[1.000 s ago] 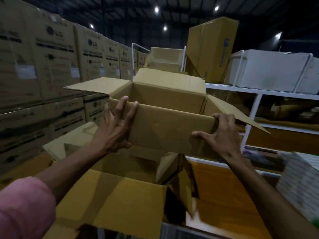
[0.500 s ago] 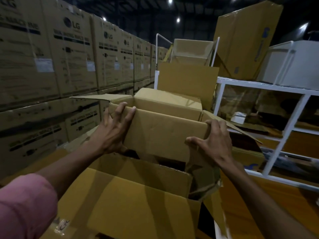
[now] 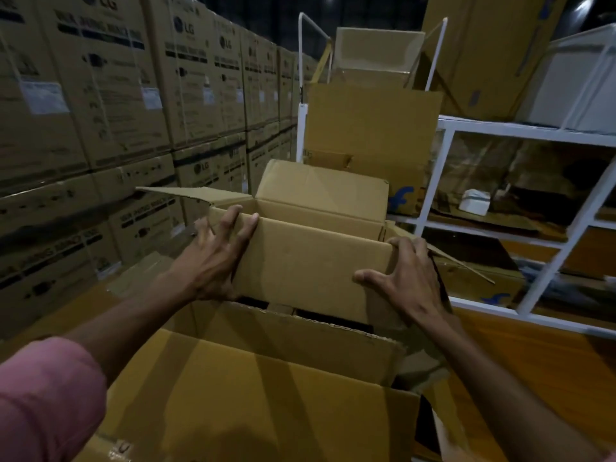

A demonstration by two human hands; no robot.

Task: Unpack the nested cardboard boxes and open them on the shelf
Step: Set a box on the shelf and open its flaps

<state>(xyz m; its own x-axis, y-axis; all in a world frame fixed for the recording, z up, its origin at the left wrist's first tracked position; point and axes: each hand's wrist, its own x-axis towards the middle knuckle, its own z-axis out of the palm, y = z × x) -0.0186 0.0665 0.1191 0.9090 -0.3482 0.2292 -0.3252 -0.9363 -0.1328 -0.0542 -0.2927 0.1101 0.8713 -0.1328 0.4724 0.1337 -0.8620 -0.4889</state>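
We see a plain brown inner box with open flaps, above the bigger box. Left hand and right hand hold its near corners, fingers spread and curled around them.

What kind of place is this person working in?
Most likely a warehouse or stockroom: tall stacks of printed brown cardboard cartons line the left, white metal shelving stands on the right, and ceiling lights hang overhead.

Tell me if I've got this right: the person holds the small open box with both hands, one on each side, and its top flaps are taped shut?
Not quite. In the head view the small box has its top flaps folded open, so you can see inside. The rest holds: the left hand and the right hand grip it, one on each side.
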